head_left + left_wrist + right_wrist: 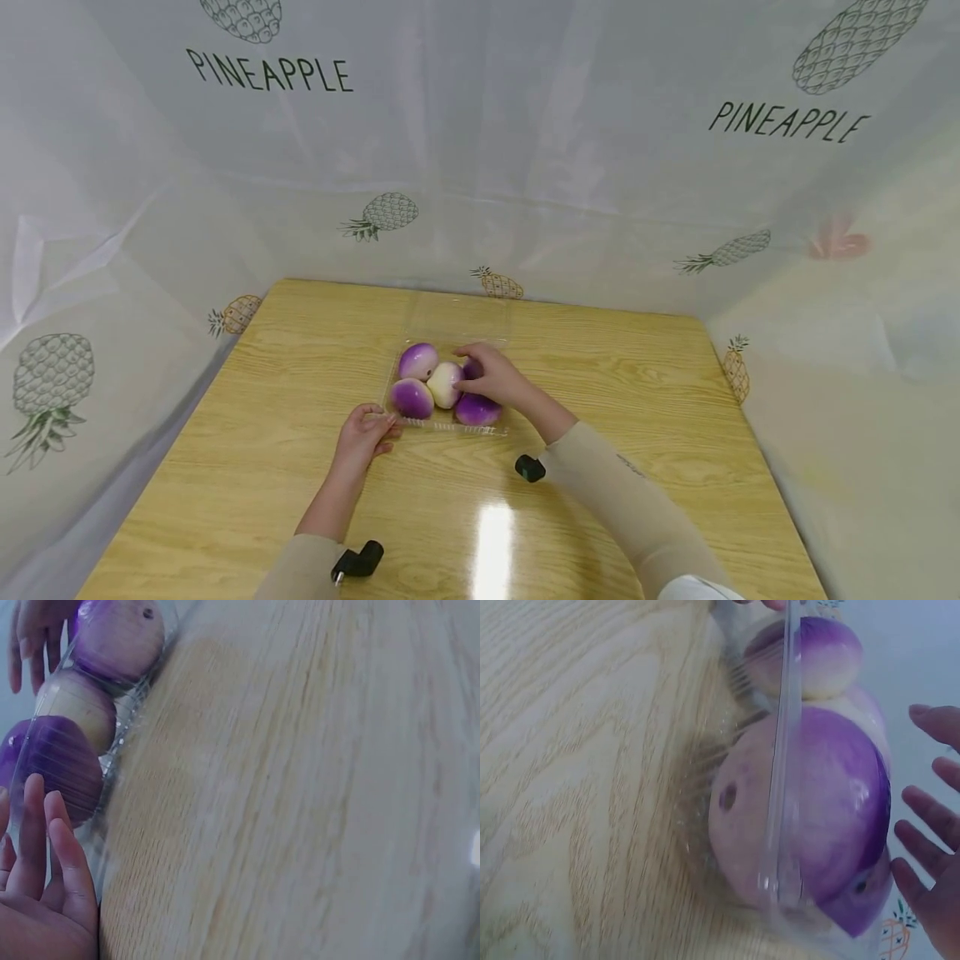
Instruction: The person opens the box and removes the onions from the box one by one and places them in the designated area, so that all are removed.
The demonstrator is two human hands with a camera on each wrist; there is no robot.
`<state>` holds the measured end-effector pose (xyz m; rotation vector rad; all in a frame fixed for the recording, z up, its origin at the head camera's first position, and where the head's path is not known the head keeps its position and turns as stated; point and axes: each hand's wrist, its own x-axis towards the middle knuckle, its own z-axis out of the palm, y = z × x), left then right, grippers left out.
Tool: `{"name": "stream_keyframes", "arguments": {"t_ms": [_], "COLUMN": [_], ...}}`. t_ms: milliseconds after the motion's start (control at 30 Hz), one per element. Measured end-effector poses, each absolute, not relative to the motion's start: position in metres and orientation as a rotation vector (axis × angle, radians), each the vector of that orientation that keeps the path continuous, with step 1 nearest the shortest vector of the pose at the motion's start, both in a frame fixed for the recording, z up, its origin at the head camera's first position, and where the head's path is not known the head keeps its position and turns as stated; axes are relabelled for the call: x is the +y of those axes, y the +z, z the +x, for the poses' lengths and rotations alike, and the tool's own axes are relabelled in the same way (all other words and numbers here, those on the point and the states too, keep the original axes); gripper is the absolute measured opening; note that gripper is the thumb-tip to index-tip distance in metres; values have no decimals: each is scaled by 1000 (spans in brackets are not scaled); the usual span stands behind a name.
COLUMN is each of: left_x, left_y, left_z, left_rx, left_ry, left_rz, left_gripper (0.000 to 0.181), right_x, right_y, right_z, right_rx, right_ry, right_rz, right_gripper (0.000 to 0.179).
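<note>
A clear plastic box (pixel 447 427) holds several smooth purple-and-white toy vegetables that look like turnips (pixel 412 398). Its lid (pixel 457 315) lies folded back behind it. At the near left corner, my left hand (pixel 362 435) holds the box rim between thumb and fingers; the left wrist view shows straight fingers (pixel 34 840) along the outer wall. My right hand (pixel 491 375) hovers over the right half, fingers spread, its thumb beside the pale middle turnip (pixel 444 385). In the right wrist view these fingers (pixel 930 817) stand apart from the nearest turnip (pixel 802 802). The turnip under my palm is partly hidden.
The box stands on a wood-grain table (pixel 615 392) towards its far edge. White curtains (pixel 525 167) with pineapple prints hang behind and at both sides. A small black device sits at each wrist, one of them by the right sleeve (pixel 622 492).
</note>
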<state>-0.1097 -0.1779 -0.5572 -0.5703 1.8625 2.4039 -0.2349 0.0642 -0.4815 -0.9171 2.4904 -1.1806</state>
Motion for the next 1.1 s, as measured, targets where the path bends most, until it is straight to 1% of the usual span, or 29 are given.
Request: {"name": "stream_keyframes", "arguments": {"t_ms": [233,500,800,1100], "left_x": [-176,-176,-175,-178], "left_y": [-557,-557,-556,-558], "left_z": [-110,-110,-109,-109], "left_rx": [1872,1890,1887,1889], "left_ry": [2398,2421,2413,2397], "left_rz": [-538,-518,-540,-535], "left_gripper": [26,24,24,24], "right_x": [53,45,39,38], "right_y": [-481,-484,-488,-488], "right_z": [-238,-241,-240,-240], "right_rx": [2580,2625,2670,2676], "right_ry": [-942,-779,-638,-645], "right_rz": [-949,-943,-960,-950], "right_gripper": [64,71,72,71]}}
